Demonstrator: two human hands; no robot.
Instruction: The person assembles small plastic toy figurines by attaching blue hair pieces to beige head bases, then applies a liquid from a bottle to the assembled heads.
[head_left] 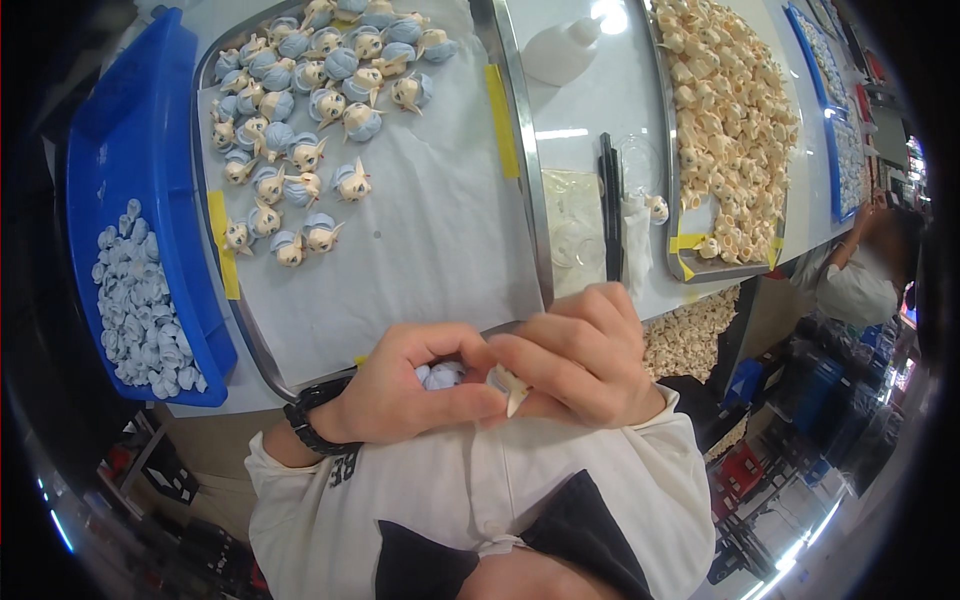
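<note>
In front of my chest both hands are closed and their fingertips meet. My left hand (392, 388) curls around a light blue hair piece (440, 375), partly hidden by the fingers. My right hand (585, 350) pinches a small cream doll-head part (510, 386) with a pointed ear, which also touches my left thumb. Whether the two parts are joined is hidden. Beyond my hands, several doll heads with light blue hair (305, 152) lie on a paper-lined metal tray (430, 230), mostly toward its far left.
At left a blue bin (130, 165) holds light blue hair pieces (145, 310). A right-hand tray (735, 268) is heaped with cream parts (725, 120). Between the trays are a white bottle (562, 52), black sticks (611, 205) and one loose head (657, 209). Another person (862, 275) sits at far right.
</note>
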